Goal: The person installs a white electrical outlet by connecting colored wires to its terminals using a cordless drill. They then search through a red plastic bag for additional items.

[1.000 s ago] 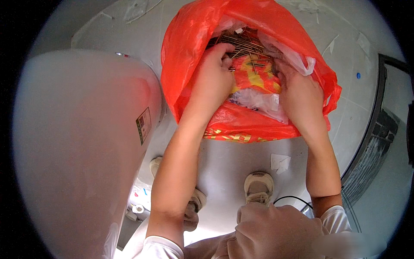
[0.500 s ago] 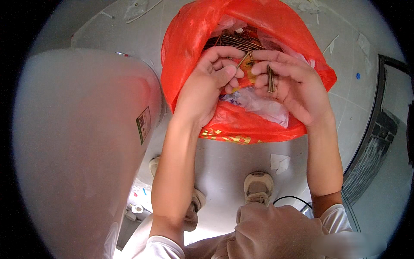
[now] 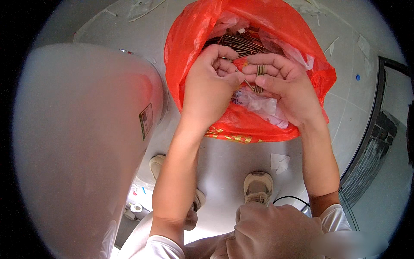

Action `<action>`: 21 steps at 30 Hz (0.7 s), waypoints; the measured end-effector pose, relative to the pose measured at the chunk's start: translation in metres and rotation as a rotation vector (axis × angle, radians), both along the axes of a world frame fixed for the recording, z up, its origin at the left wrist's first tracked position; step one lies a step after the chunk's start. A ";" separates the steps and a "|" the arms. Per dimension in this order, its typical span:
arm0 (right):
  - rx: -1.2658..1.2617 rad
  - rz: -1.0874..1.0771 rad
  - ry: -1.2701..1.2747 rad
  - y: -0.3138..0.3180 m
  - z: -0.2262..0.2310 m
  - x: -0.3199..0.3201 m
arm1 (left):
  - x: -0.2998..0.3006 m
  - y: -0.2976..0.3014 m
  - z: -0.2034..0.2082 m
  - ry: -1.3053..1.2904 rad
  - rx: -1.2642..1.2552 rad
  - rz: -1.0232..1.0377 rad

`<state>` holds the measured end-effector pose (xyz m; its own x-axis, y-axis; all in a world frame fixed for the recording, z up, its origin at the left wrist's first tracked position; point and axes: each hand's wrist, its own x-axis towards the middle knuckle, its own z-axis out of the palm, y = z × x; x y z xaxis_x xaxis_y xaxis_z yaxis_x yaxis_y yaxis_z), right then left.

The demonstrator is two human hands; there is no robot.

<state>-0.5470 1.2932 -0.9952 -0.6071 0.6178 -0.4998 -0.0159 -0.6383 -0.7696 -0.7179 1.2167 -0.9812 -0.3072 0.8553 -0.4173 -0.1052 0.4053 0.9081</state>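
Observation:
My left hand [image 3: 207,88] pinches one long, thin bronze-coloured screw [image 3: 249,85] between thumb and fingertips, its end pointing toward my other hand. My right hand [image 3: 288,86] is closed on a small bunch of similar screws [image 3: 260,70], pressed side by side under the thumb. Both hands are over the mouth of a red plastic bag [image 3: 185,52] that lies open. Inside it, behind my fingers, is a pile of long dark screws [image 3: 243,42]. Crumpled clear plastic [image 3: 258,102] rests in the near side of the bag.
A big white rounded fixture [image 3: 86,129] with a label fills the left side. Scrap paper [image 3: 280,162] lies on the grey tiled floor near my shoe [image 3: 258,187]. A blue cap [image 3: 358,77] lies farther right, beside a dark frame [image 3: 374,108]. A black cable [image 3: 291,197] curves by my knee.
My left hand has turned over and brought its screw down beside the right hand's bunch. My right thumb has closed over that bunch, and the hand has moved slightly left.

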 end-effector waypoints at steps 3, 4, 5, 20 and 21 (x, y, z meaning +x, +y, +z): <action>0.023 0.007 0.000 -0.003 -0.004 -0.001 | 0.005 0.002 -0.002 0.081 0.007 0.024; 0.020 0.007 -0.013 -0.003 -0.002 -0.001 | 0.006 0.002 -0.002 0.094 0.012 0.039; 0.018 0.006 -0.026 -0.003 0.000 -0.002 | 0.008 0.003 -0.003 0.107 0.017 0.054; 0.335 -0.087 -0.262 0.003 -0.004 -0.006 | 0.015 0.000 -0.021 0.095 0.059 0.193; 0.317 -0.094 -0.250 0.006 -0.006 -0.008 | 0.013 -0.001 -0.021 0.094 0.042 0.216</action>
